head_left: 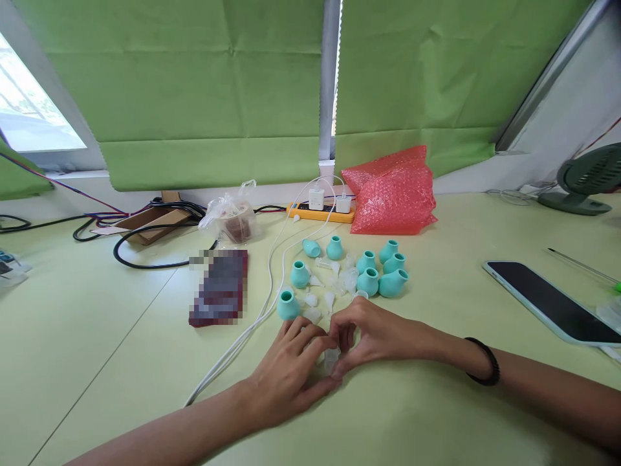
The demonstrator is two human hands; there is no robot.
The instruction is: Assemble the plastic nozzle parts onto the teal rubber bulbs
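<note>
A small translucent plastic piece (331,360) is held between my two hands just above the table. My left hand (291,369) is closed on its left side, thumb at the bottom and fingers on top. From the right, my right hand (363,333) pinches the same piece with curled fingers and thumb. Its exact shape is partly hidden by the fingers. Beyond the hands, a turquoise vase-shaped piece (289,305) stands near my left fingertips. Several more like it, including a tilted one (393,283), surround loose translucent plastic pieces (348,280).
White cables (266,310) run left of the hands to an orange power strip (320,213). A red bubble-wrap bag (392,194) lies behind. A dark red, partly blurred object (219,288) is at left; a phone (553,301), a screwdriver (582,265) and a fan (585,178) are at right.
</note>
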